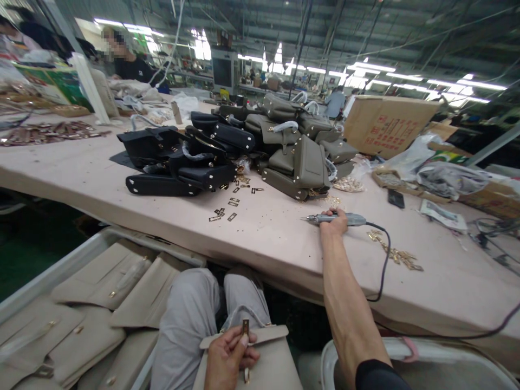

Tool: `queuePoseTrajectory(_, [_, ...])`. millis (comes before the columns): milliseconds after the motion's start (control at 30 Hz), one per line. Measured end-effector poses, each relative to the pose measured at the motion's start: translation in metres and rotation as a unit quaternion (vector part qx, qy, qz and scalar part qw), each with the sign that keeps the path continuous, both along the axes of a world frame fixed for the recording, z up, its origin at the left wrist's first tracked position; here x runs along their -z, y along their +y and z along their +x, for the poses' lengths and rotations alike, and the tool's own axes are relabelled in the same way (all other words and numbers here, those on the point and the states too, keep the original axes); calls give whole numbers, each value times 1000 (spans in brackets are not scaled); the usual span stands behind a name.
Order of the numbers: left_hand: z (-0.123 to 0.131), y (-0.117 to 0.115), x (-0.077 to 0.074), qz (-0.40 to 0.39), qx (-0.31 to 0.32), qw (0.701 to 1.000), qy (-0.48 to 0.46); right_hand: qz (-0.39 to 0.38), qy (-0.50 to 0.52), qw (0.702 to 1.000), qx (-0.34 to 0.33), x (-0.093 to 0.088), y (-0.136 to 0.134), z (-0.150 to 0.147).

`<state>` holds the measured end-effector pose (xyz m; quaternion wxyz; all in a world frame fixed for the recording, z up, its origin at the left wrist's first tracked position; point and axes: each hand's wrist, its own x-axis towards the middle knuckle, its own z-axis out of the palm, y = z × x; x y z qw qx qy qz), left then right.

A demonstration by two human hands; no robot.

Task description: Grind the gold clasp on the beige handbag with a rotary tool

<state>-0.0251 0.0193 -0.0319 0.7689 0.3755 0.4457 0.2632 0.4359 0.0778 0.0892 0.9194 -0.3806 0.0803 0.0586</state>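
Observation:
My left hand (233,355) is closed, pinching a small dark-gold metal plate (245,326) upright between thumb and fingers. Under it, a beige handbag (272,360) rests on my lap, with a small gold fitting (246,375) just below the fingers. On the table, my right hand (334,223) is wrapped around a grey corded electric screwdriver (355,219), its tip pointing left. Loose metal plates (233,201) are scattered left of the screwdriver tip. More gold-coloured fittings (400,255) lie to the right of my forearm.
Black handbags (162,184) and olive-grey handbags (298,162) are piled across the table (268,238). A bin of beige bags (101,271) stands at my left, a white tub (439,346) at my right. The screwdriver cord (389,244) loops rightward. A phone (396,198) lies near a cardboard box (385,124).

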Motion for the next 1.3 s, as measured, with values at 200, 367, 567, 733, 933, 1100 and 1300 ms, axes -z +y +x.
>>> queuePoseTrajectory(200, [-1,4,-10,-17,36,999,-6,43,-35,995,-77,-24,-33,-41])
queuePoseTrajectory(367, [-4,1,-15,-17,54,998,-39,42,-49,987,-145,-30,-62,-123])
queuePoseTrajectory(567, [-2,1,-3,-31,44,997,-63,-61,-66,960,-264,-12,-83,-250])
queuePoseTrajectory(733, [2,3,-1,-42,30,998,-48,-110,-99,945,-291,11,-86,-309])
queuePoseTrajectory(933, [6,5,-3,-51,16,997,-50,-140,-193,930,-280,20,-80,-335])
queuePoseTrajectory(1100, [6,5,-4,-42,13,997,-58,-141,-227,919,-290,23,-76,-346])
queuePoseTrajectory(1300, [5,3,-3,-28,22,997,-62,-158,-232,913,-295,28,-75,-350])
